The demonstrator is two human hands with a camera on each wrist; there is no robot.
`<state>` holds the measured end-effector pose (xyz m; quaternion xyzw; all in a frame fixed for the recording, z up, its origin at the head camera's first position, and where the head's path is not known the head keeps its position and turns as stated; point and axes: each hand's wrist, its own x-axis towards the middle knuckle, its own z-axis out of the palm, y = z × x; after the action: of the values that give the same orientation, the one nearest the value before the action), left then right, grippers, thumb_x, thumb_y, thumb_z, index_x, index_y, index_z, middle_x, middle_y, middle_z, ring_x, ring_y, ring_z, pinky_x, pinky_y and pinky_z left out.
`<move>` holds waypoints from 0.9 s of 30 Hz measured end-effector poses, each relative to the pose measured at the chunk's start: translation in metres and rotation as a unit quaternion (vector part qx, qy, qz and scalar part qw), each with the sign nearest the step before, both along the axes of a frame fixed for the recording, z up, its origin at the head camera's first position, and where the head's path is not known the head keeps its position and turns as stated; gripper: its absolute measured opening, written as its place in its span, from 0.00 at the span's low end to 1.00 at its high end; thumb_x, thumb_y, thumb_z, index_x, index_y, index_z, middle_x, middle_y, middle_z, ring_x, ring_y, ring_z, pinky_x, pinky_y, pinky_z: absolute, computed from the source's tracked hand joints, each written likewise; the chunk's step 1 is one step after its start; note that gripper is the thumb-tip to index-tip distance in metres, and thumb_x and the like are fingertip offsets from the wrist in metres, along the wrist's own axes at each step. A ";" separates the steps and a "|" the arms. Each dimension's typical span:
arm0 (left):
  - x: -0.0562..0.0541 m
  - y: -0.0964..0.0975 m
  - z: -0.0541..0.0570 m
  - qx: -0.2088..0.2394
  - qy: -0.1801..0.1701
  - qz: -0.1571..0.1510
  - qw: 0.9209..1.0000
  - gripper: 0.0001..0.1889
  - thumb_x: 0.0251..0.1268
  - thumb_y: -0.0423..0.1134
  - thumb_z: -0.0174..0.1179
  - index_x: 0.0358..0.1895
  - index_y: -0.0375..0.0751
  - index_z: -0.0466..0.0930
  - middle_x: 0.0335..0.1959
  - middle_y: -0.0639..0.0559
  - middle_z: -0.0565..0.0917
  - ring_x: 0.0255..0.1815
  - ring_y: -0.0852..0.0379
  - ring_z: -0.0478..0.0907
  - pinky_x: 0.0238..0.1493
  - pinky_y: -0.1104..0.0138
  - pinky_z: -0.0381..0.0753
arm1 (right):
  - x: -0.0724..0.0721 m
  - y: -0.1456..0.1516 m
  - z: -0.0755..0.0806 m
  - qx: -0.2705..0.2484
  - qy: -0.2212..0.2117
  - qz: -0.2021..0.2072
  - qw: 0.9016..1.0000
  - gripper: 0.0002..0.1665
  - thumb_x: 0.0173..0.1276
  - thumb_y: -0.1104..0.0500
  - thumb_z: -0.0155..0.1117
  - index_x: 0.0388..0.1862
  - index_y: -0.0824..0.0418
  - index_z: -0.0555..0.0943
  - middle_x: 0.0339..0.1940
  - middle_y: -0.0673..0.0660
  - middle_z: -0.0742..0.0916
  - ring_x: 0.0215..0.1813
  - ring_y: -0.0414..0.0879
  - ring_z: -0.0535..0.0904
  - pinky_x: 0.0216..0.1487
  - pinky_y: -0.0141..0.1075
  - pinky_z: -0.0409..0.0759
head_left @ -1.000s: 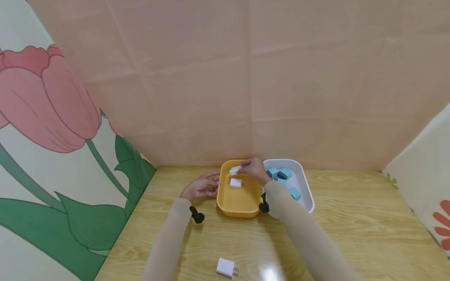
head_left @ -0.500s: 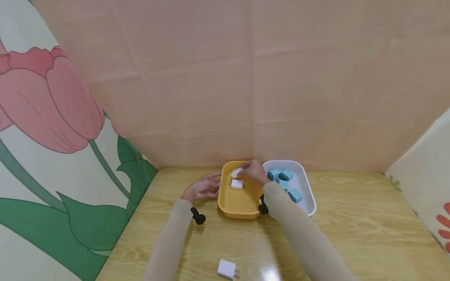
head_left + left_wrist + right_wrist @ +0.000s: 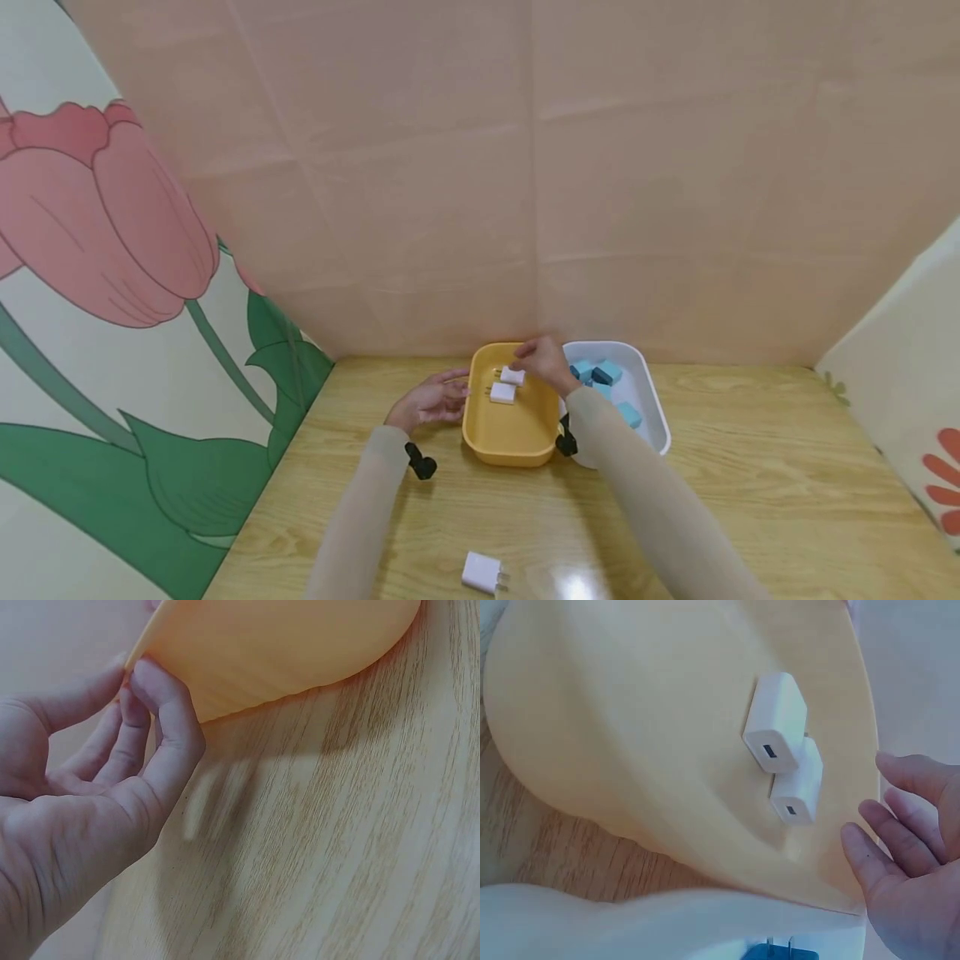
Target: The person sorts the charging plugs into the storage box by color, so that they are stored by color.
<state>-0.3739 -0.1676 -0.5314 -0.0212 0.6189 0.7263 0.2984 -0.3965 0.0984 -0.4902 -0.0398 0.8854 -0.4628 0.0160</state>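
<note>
A yellow tray (image 3: 517,433) holds two white USB plug chargers, the far charger (image 3: 513,377) close behind the near charger (image 3: 502,392). Both lie on the tray floor, their USB slots showing in the right wrist view. My left hand (image 3: 429,404) pinches the tray's left rim between thumb and fingers, plain in the left wrist view. Over the tray's far right side hovers my right hand (image 3: 546,364), its fingers parted and slightly bent around nothing. In the right wrist view, that hand (image 3: 919,847) is apart from both chargers.
A white tray (image 3: 657,408) touches the yellow one on its right and holds several light-blue chargers (image 3: 628,414) with dark ends. Another white charger (image 3: 482,572) lies on the wooden table (image 3: 750,467) near the front. A pinkish sheet (image 3: 420,250) rises behind the trays.
My right hand has let go of the far white charger, which now lies flat on the yellow tray's floor, and has lifted slightly. The left hand stays at the rim.
</note>
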 end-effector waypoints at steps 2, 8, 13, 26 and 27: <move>0.001 -0.001 0.000 -0.002 -0.001 0.002 1.000 0.32 0.76 0.28 0.58 0.80 0.47 0.66 0.47 0.48 0.86 0.39 0.58 0.83 0.44 0.66 0.84 | 0.001 0.000 -0.001 -0.001 -0.001 0.003 1.000 0.15 0.63 0.61 0.80 0.45 0.68 0.90 0.46 0.64 0.92 0.44 0.53 0.85 0.51 0.43 0.89; 0.003 0.002 0.001 0.001 -0.003 0.002 1.000 0.32 0.76 0.28 0.59 0.80 0.48 0.66 0.47 0.49 0.85 0.41 0.58 0.82 0.45 0.66 0.83 | 0.006 0.001 0.006 0.008 0.012 0.023 1.000 0.16 0.65 0.61 0.78 0.48 0.69 0.89 0.47 0.65 0.92 0.46 0.53 0.85 0.51 0.43 0.88; 0.004 0.001 0.006 0.003 0.001 -0.007 1.000 0.33 0.78 0.27 0.57 0.82 0.47 0.63 0.50 0.48 0.83 0.43 0.57 0.81 0.47 0.66 0.82 | 0.011 0.000 0.014 -0.010 0.032 0.047 0.998 0.17 0.66 0.62 0.77 0.51 0.71 0.88 0.47 0.65 0.92 0.47 0.54 0.87 0.53 0.45 0.89; 0.003 0.001 0.004 -0.003 -0.002 0.000 1.000 0.32 0.77 0.28 0.58 0.81 0.48 0.65 0.51 0.46 0.83 0.41 0.57 0.82 0.44 0.66 0.84 | 0.044 0.005 0.028 -0.028 0.033 0.090 0.995 0.12 0.68 0.59 0.77 0.47 0.64 0.90 0.44 0.59 0.93 0.45 0.48 0.88 0.49 0.40 0.88; 0.003 0.001 0.004 -0.002 -0.002 0.002 1.000 0.32 0.77 0.28 0.58 0.80 0.49 0.65 0.51 0.46 0.83 0.42 0.57 0.82 0.44 0.66 0.84 | 0.048 0.006 0.029 -0.026 0.036 0.092 0.995 0.12 0.68 0.59 0.76 0.47 0.63 0.90 0.44 0.58 0.93 0.45 0.48 0.89 0.49 0.39 0.88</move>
<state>-0.3709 -0.1668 -0.5273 -0.0248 0.6196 0.7257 0.2981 -0.3490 0.1040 -0.4608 -0.1380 0.8655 -0.4808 0.0259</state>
